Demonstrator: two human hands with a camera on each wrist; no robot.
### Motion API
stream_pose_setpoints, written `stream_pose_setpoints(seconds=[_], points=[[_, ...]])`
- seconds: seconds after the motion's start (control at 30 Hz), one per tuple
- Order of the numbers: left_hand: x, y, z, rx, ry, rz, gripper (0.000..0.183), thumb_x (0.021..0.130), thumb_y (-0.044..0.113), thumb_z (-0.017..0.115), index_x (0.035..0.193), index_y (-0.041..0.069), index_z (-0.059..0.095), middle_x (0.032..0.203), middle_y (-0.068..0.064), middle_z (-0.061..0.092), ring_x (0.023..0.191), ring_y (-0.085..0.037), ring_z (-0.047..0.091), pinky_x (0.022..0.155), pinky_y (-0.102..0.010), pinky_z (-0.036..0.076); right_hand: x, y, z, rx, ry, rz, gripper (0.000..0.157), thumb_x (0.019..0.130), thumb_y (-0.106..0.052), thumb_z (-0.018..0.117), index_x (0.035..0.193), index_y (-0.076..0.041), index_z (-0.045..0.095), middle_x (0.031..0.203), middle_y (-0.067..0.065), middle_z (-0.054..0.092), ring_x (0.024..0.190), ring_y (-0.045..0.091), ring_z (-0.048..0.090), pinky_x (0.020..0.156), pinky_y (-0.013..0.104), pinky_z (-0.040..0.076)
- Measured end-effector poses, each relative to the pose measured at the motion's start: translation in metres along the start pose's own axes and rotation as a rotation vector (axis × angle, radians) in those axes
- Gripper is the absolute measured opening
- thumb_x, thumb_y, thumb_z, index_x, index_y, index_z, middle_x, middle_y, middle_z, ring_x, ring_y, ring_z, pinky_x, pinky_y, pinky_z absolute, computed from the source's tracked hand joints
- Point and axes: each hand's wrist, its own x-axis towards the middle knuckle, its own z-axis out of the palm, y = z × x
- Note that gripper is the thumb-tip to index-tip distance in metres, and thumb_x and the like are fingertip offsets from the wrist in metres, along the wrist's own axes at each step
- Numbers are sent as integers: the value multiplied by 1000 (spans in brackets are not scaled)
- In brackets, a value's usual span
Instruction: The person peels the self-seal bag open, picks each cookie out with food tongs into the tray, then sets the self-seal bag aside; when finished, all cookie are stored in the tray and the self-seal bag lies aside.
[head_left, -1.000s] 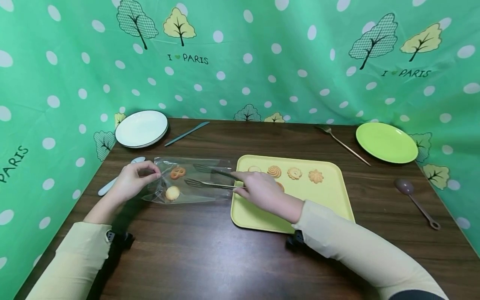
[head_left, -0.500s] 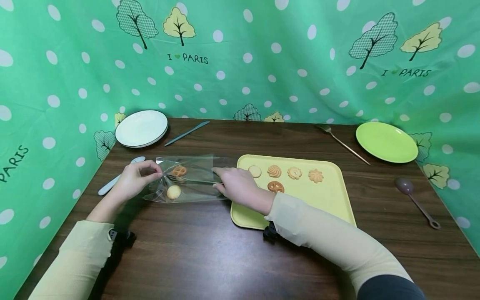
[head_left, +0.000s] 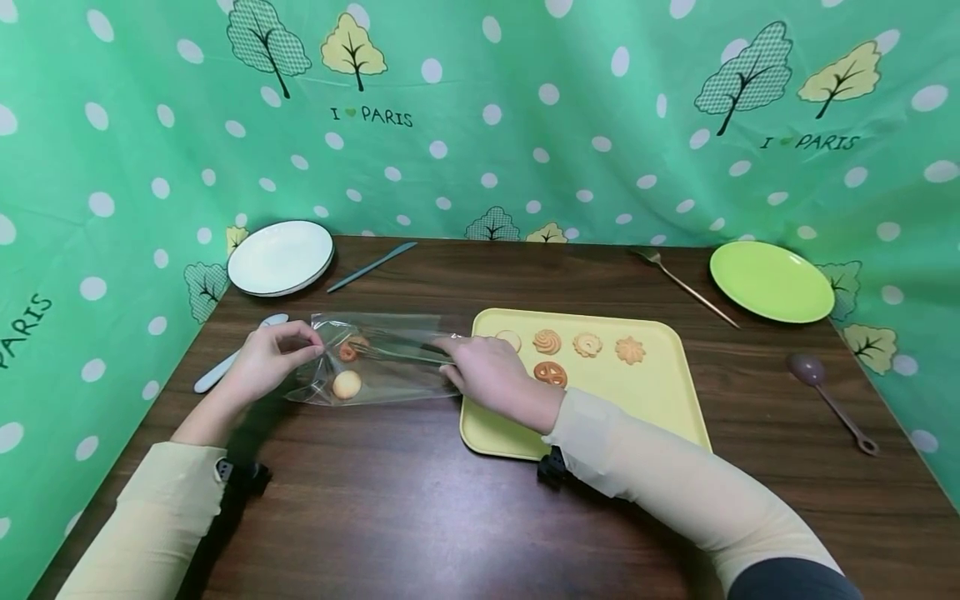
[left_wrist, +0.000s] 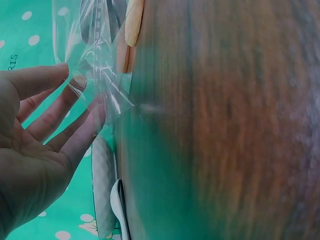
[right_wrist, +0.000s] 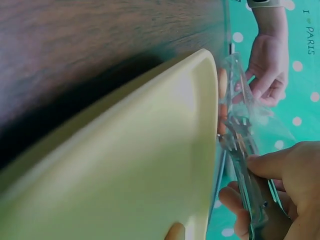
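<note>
My left hand (head_left: 272, 360) pinches the left end of a clear plastic bag (head_left: 408, 387) lying on the table. Inside the bag are a round cookie (head_left: 347, 384) and a pretzel-shaped cookie (head_left: 348, 349), partly blurred by the film. My right hand (head_left: 491, 375) grips metal food tongs (right_wrist: 243, 162) at the bag's right-hand mouth. The tongs' arms reach into the bag towards the pretzel-shaped cookie; whether they touch it I cannot tell. In the left wrist view, finger and thumb tips (left_wrist: 75, 75) meet on the crumpled film.
A yellow tray (head_left: 622, 408) with several cookies lies under and right of my right forearm. Behind are a white plate (head_left: 280, 257), a blue knife (head_left: 371, 267), a fork (head_left: 693, 290) and a green plate (head_left: 771, 282). Spoons lie at left (head_left: 217, 374) and right (head_left: 832, 398).
My right hand has moved left, pushing the tongs deeper into the bag, then drawn slightly back right. The tongs' arms look closer together. My left hand has stayed on the bag.
</note>
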Motion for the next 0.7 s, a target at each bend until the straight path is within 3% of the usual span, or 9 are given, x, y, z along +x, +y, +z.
stream_pose_setpoints(seconds=[0.4, 0.7], points=[[-1, 2, 1, 0, -8, 1, 7, 89, 22, 67, 92, 16, 68, 92, -3, 65, 86, -20, 61, 69, -27, 48, 10, -8, 9, 37, -37, -25, 51, 91, -39, 62, 135, -16, 52, 124, 2, 64, 97, 20, 66, 62, 38, 52], [-1, 1, 0, -3, 3, 0, 7, 89, 22, 68, 92, 16, 67, 93, -3, 64, 84, -21, 60, 67, -29, 48, 14, -13, 9, 5, -22, -49, 39, 92, -34, 61, 128, -18, 58, 112, 1, 69, 89, 21, 67, 61, 38, 52]])
